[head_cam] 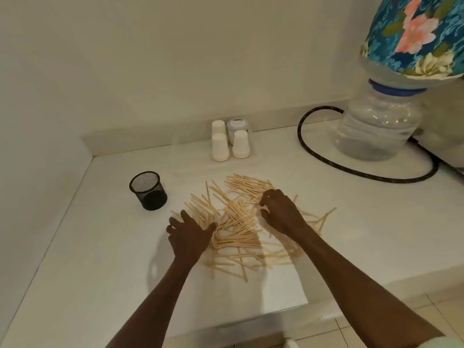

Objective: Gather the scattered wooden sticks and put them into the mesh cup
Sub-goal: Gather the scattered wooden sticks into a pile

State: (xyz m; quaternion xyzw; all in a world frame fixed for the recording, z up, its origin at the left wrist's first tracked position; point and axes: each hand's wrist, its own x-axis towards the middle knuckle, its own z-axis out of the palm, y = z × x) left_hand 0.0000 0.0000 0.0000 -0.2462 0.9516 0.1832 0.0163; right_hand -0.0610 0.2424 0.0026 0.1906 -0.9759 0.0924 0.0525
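Observation:
Several pale wooden sticks lie scattered in a loose heap on the white counter. A black mesh cup stands upright to the left of the heap, and no stick shows inside it. My left hand rests at the heap's left edge with spread fingers touching the sticks. My right hand sits on the heap's right side, its fingers curled down onto the sticks; whether it holds any is hidden under the hand.
Three white upturned cups and a grey-lidded jar stand at the back wall. A large water bottle with a floral cover and a dark looped hose occupy the back right. The counter's front edge drops to a tiled floor.

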